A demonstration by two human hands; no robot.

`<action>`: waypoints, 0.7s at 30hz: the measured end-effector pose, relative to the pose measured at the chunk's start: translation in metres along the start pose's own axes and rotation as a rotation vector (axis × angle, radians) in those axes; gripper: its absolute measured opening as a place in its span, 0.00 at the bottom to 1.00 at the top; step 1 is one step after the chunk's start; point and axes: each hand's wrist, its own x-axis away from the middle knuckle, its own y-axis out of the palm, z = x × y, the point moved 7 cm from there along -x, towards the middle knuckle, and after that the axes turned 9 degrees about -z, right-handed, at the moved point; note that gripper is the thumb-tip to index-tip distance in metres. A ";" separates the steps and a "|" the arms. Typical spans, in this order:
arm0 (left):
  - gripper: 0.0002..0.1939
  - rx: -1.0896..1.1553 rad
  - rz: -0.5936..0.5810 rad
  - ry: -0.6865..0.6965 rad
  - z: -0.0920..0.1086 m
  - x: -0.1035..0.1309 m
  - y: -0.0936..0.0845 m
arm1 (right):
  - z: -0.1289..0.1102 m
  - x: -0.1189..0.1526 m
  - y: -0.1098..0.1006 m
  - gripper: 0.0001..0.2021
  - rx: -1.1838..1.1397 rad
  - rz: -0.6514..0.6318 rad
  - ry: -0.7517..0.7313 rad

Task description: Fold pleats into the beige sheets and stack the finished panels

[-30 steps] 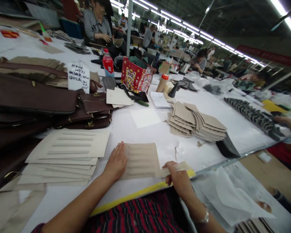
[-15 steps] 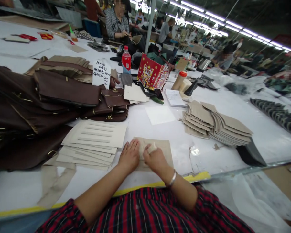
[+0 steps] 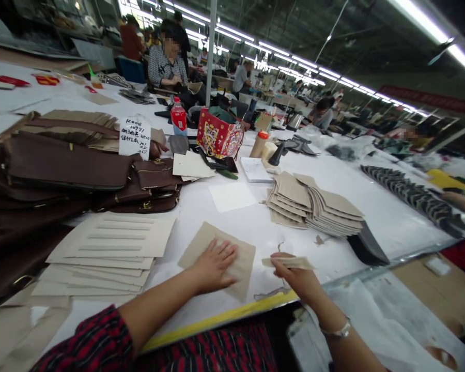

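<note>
My left hand [image 3: 213, 266] lies flat, fingers spread, on a beige square sheet [image 3: 246, 258] that sits at an angle on the white table. To the right of that sheet, my right hand [image 3: 300, 281] pinches a narrow beige strip [image 3: 300, 262] just above the tabletop, near the yellow-taped edge. Left of my left hand is a fanned stack of pale slotted panels [image 3: 112, 237]. Beyond my right hand rests a fanned stack of beige sheets [image 3: 325, 204], partly over a dark curved piece [image 3: 368, 248].
Brown leather bags [image 3: 70, 160] cover the left side. Further back stand a bottle with a red cap [image 3: 179, 119], a red patterned box [image 3: 219, 133] and an orange-topped container [image 3: 259, 144]. A white paper [image 3: 232, 196] and a notepad [image 3: 256, 169] lie mid-table. People work in the background.
My right hand has moved right, off the sheet, and now visibly holds the strip. The sheet has turned, and my left hand has spread out over its middle. The view has shifted right.
</note>
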 end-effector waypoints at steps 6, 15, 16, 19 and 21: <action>0.35 -0.091 0.129 -0.473 -0.071 0.032 -0.011 | -0.069 -0.098 0.052 0.10 0.170 -0.241 -0.379; 0.32 -0.150 0.098 -0.462 -0.090 0.033 -0.008 | -0.080 -0.100 0.071 0.08 0.374 -0.489 -0.467; 0.32 -0.145 0.079 -0.415 -0.094 0.029 -0.011 | -0.069 -0.084 0.063 0.08 0.378 -0.506 -0.428; 0.32 -0.133 -0.005 -0.244 -0.097 0.011 -0.018 | -0.038 -0.045 0.046 0.10 0.349 -0.482 -0.309; 0.29 -0.149 -0.022 -0.236 -0.093 0.001 -0.021 | -0.032 -0.044 0.047 0.10 0.326 -0.408 -0.277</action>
